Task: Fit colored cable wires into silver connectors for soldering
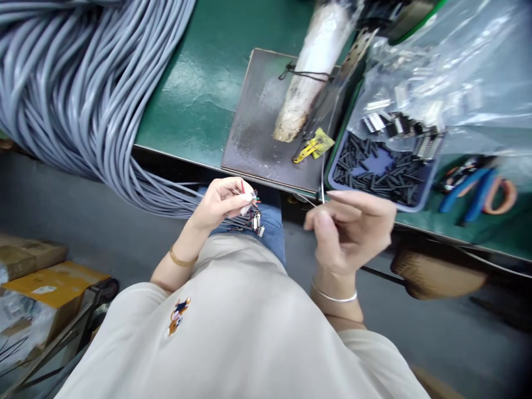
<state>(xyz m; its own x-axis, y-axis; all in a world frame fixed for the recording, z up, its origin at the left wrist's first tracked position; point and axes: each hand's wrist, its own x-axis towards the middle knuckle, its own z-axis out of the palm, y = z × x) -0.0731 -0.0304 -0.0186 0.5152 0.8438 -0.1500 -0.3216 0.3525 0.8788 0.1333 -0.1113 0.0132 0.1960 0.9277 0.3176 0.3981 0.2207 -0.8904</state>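
Observation:
My left hand (226,202) is closed in a pinch over my lap, gripping thin coloured wires (243,187) at the end of a grey cable. Small white connectors (256,221) on dark wires lie just beside its fingertips, above my jeans. To the right, at the table edge, my right hand (353,227) is raised with its fingers curled and thumb drawn in, slightly blurred. A thin pale strand (306,199) runs close to its fingertips; whether they hold it is unclear.
A thick bundle of grey cables (83,83) spills over the left of the green table (199,83). A dark board (257,122) bears a wrapped white roll (316,61) and a yellow clip (310,149). Rightward are a bin (376,160) of black sleeves, plastic bags (477,72) and blue-handled pliers (474,191).

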